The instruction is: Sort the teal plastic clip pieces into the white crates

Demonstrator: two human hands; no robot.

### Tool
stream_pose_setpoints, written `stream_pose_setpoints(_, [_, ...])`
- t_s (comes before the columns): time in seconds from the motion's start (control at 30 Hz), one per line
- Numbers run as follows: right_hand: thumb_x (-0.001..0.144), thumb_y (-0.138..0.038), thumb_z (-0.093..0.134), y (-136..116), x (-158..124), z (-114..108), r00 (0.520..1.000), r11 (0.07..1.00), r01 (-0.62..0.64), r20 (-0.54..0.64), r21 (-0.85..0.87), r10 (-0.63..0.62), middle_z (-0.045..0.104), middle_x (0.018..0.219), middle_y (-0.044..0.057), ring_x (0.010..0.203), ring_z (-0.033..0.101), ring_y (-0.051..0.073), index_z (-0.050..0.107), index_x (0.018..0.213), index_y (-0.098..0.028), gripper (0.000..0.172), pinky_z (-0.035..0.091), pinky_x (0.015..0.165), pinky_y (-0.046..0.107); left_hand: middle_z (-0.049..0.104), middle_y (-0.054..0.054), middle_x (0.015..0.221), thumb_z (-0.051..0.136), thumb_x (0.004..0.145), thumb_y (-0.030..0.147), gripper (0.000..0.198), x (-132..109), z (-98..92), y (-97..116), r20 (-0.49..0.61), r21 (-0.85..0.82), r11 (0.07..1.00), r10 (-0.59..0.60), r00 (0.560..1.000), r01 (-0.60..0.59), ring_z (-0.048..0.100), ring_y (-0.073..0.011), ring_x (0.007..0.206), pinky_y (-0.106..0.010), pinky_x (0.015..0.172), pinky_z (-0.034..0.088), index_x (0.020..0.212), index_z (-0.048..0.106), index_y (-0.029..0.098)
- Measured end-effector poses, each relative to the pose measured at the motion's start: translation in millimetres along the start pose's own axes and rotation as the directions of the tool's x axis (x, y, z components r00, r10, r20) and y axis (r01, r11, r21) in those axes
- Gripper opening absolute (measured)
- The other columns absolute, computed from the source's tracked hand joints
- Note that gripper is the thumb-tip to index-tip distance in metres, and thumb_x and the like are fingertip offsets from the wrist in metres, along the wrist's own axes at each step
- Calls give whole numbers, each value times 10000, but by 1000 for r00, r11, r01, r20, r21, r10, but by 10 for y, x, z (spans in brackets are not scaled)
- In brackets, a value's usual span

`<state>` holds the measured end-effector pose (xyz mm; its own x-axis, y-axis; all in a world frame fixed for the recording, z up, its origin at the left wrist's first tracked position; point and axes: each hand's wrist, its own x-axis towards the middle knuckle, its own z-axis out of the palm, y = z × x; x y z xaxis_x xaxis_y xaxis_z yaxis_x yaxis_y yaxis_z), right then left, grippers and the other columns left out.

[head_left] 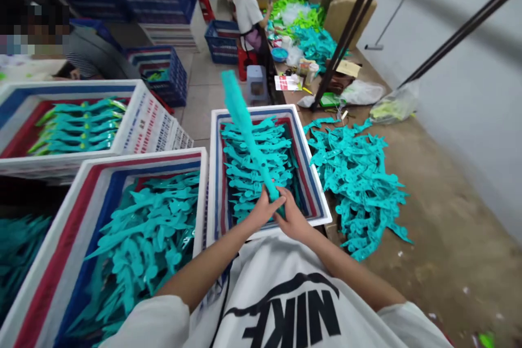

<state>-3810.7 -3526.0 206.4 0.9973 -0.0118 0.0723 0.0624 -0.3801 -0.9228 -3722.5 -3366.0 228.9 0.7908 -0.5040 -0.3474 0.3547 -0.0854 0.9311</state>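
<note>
Left hand [261, 209] and right hand [292, 218], grips closed on a long teal plastic strip [243, 125] above a white crate [314, 196]!

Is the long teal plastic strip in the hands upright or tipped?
Tipped: the teal plastic strip slants up and to the left from the left hand and right hand holding its lower end.

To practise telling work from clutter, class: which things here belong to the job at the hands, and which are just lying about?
Part of the job:
left hand, right hand, long teal plastic strip, white crate of teal pieces

Lying about:
white plastic bag, plastic stool, mop
</note>
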Motion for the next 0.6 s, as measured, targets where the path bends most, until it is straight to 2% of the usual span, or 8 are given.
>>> stream_pose_setpoints(0.1, [1065, -387, 740, 25, 53, 107, 985, 995, -14, 175, 97, -4, 497, 1821, 208, 1711, 506, 366, 372, 1820, -268, 849, 446, 1425, 638, 748, -121, 1486, 962, 831, 612, 842, -119, -112, -32, -54, -93, 992, -90, 994, 85, 703, -326, 1420, -511, 1267, 568, 1538, 644, 283])
stream_pose_setpoints(0.17, [984, -428, 843, 39, 79, 162, 971, 992, -73, 236, 104, 47, 526, 1791, 220, 1673, 547, 390, 402, 1784, -259, 929, 455, 1412, 648, 792, -97, 1353, 1035, 721, 589, 883, -170, -182, -55, -83, -119, 989, -98, 992, 87, 751, -306, 1261, -490, 1158, 622, 1462, 674, 271])
stream_pose_setpoints(0.27, [843, -486, 971, 63, 101, 192, 970, 985, -166, 190, 51, 153, 522, 1775, 240, 1667, 534, 423, 368, 1779, -245, 1140, 437, 1413, 666, 815, -53, 1138, 1120, 557, 524, 889, -245, -253, -152, -196, -152, 985, -111, 974, 82, 761, -275, 1092, -425, 1005, 644, 1294, 709, 243])
stream_pose_setpoints(0.33, [820, -531, 978, 101, 136, 140, 972, 979, -202, 128, 27, 197, 510, 1769, 251, 1644, 550, 420, 292, 1808, -234, 1238, 464, 1394, 653, 779, -15, 986, 1123, 538, 534, 814, -300, -343, -252, -348, -216, 975, -135, 928, 60, 741, -239, 981, -377, 914, 624, 1161, 696, 231])
stream_pose_setpoints(0.4, [855, -552, 927, 163, 197, 18, 967, 972, -232, 113, 35, 227, 577, 1689, 233, 1508, 663, 386, 231, 1829, -238, 1237, 567, 1304, 619, 720, 14, 871, 1102, 568, 592, 761, -360, -536, -348, -521, -294, 956, -174, 836, 15, 704, -207, 895, -347, 842, 594, 1078, 670, 228])
stream_pose_setpoints(0.47, [905, -546, 843, 246, 255, -147, 955, 955, -283, 125, 89, 271, 688, 1520, 168, 1269, 769, 328, 244, 1829, -276, 1133, 673, 1140, 571, 671, 30, 808, 1069, 625, 666, 748, -422, -874, -403, -675, -332, 943, -240, 698, 2, 662, -185, 836, -332, 785, 572, 1070, 664, 222])
stream_pose_setpoints(0.57, [925, -515, 771, 370, 273, -384, 926, 883, -376, 97, 280, 364, 767, 1227, 51, 994, 791, 258, 409, 1762, -361, 925, 718, 943, 494, 684, 2, 850, 896, 879, 780, 741, -480, -1642, -356, -858, -235, 962, -273, 435, 139, 654, -185, 863, -341, 782, 574, 1238, 673, 172])
stream_pose_setpoints(0.6, [912, -509, 779, 404, 263, -450, 912, 844, -403, 76, 354, 403, 770, 1146, 25, 948, 790, 247, 479, 1714, -380, 865, 719, 911, 477, 711, -26, 893, 793, 984, 797, 742, -482, -1931, -315, -890, -166, 962, -240, 387, 215, 681, -206, 916, -364, 807, 587, 1324, 662, 150])
